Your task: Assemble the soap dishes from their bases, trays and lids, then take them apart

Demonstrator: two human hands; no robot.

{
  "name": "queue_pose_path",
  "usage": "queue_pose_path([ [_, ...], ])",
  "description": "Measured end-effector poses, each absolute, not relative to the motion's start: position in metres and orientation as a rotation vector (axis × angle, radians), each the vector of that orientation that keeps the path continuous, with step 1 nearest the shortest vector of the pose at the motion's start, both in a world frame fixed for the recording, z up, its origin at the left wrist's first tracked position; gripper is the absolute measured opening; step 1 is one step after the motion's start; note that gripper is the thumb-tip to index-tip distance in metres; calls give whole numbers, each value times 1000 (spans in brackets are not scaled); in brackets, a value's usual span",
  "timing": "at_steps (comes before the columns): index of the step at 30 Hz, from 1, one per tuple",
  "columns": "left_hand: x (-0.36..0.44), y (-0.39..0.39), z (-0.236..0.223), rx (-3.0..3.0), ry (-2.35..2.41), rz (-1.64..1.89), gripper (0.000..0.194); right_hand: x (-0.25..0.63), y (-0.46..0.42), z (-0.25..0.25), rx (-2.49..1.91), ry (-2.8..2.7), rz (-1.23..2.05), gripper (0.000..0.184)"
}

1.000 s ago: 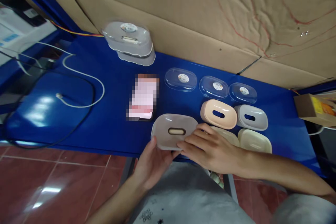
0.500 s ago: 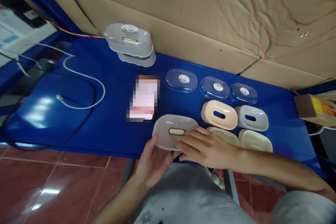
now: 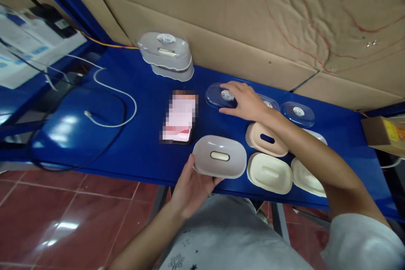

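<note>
My left hand (image 3: pixel 198 185) grips a grey oval soap dish (image 3: pixel 202 160) from below, thumb on its left rim. In the middle of the dish is a cream oval piece (image 3: pixel 220 156) with a dark outline. Over the leftmost clear plastic lid (image 3: pixel 213 96) is my right hand (image 3: pixel 247 100), thumb and fingers apart around its right end. A round sticker shows on that lid by my fingertips. Two more clear lids lie to the right, the nearer partly behind my wrist and the other (image 3: pixel 297 116) in full view.
A peach dish (image 3: pixel 253 139) with a slot and a cream dish (image 3: pixel 268 175) stand beside other dishes partly under my right arm. Stacked grey dishes with a clear lid (image 3: pixel 164 50) stand at the back. A phone (image 3: pixel 180 118) and a white cable (image 3: pixel 134 109) lie left.
My right hand has left the grey dish and moved up and away to the leftmost clear lid. My left hand still holds the dish. The view has shifted slightly.
</note>
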State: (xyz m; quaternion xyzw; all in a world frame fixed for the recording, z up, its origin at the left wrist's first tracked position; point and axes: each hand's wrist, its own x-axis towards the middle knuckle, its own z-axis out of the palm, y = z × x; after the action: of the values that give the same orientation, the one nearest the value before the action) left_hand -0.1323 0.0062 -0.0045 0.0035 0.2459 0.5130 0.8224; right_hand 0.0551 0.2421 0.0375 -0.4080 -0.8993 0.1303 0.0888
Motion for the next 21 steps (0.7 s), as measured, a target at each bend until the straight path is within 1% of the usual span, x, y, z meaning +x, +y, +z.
queue_pose_path([
  [3, -131, 10, -4, -17, 518, 1088, 62, 65, 198, 59, -1095, -2553, 422, 73],
  [6, -130, 17, -1, -13, 511, 1082, 57, 75, 145, 76, -980, -2567, 526, 76],
  [9, -127, 23, 3, 36, 497, 1065, 56, 79, 107, 81, -969, -2640, 502, 75],
  [15, -122, 23, 2, 86, 520, 1062, 68, 80, 89, 72, -944, -2639, 313, 71],
  [21, -120, 14, -6, 87, 608, 1111, 68, 80, 85, 60, -889, -2637, 340, 75],
])
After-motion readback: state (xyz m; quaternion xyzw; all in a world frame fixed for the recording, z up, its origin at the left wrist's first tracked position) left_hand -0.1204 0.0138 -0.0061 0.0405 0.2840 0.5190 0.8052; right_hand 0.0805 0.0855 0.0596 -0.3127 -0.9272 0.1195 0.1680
